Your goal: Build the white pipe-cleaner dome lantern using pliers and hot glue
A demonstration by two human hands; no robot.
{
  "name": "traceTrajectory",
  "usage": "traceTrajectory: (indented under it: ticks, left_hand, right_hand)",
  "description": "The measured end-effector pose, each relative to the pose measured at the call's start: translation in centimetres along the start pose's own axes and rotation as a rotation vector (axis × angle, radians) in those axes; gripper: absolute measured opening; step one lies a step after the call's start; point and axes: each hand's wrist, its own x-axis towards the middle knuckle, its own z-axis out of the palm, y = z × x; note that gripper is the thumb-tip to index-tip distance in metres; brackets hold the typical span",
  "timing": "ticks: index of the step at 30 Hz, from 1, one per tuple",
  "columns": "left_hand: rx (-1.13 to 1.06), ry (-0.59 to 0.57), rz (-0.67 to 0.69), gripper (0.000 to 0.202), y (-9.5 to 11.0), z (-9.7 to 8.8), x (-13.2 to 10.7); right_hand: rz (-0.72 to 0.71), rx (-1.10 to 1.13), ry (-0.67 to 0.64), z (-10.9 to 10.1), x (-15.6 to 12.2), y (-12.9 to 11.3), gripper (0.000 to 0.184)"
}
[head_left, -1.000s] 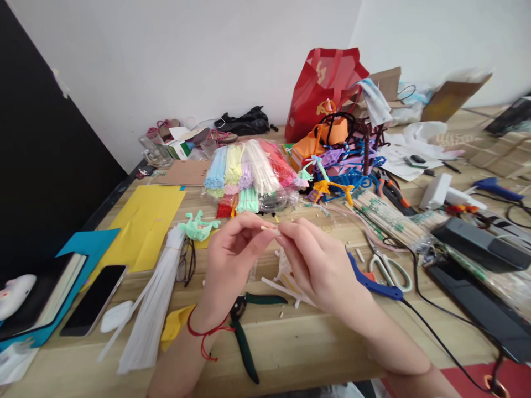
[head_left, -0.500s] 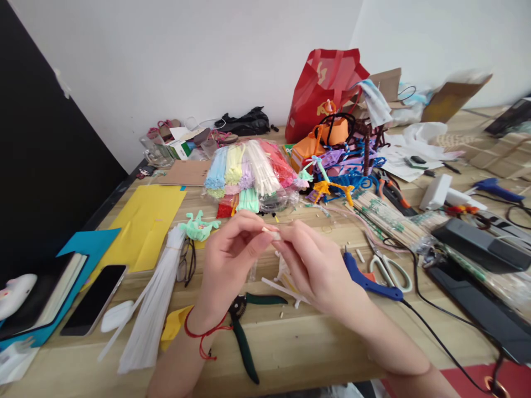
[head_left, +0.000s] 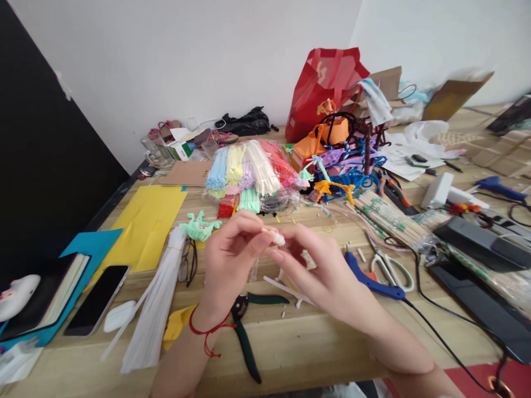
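Note:
Pinched between the thumb and fingers of my left hand (head_left: 232,254) is a small white fuzzy piece (head_left: 277,237), like a short coil of pipe cleaner. My right hand (head_left: 327,271) is close beside its free end, thumb and forefinger parted; whether a fingertip touches it I cannot tell. Under the hands, white stick-like pieces (head_left: 288,290) lie on the table, partly hidden. Dark green-handled pruning shears (head_left: 244,331) rest below my left wrist. A blue glue gun (head_left: 371,279) and white-handled scissors (head_left: 392,268) lie right of my right hand.
Bagged coloured pipe cleaners (head_left: 249,171) lie ahead, beside a tangled craft pile (head_left: 344,160) and a red bag (head_left: 323,88). Left are a bundle of white strips (head_left: 153,309), a phone (head_left: 97,298) and yellow sheets (head_left: 153,221). A black cable (head_left: 448,342) crosses the right side.
My right hand's thumb and forefinger have parted from their pinch at the white piece, exposing more of its fuzzy end. My left hand keeps its hold in nearly the same place.

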Motion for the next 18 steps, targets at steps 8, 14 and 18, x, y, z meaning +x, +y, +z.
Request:
traceTrajectory:
  ticks: [8, 14, 18]
  left_hand:
    - [0.026, -0.046, 0.022, 0.009, 0.4, -0.35, 0.11]
    - [-0.105, -0.1, -0.066, 0.005, -0.22, -0.46, 0.34]
    - [-0.158, -0.106, -0.074, 0.015, -0.42, -0.21, 0.54]
  right_hand:
    - [-0.174, -0.329, 0.098, -0.03, -0.02, 0.53, 0.026]
    - [0.195, 0.607, -0.153, 0.11, 0.24, 0.12, 0.04]
    - [0.455, 1.219, -0.468, -0.15, 0.81, 0.29, 0.041]
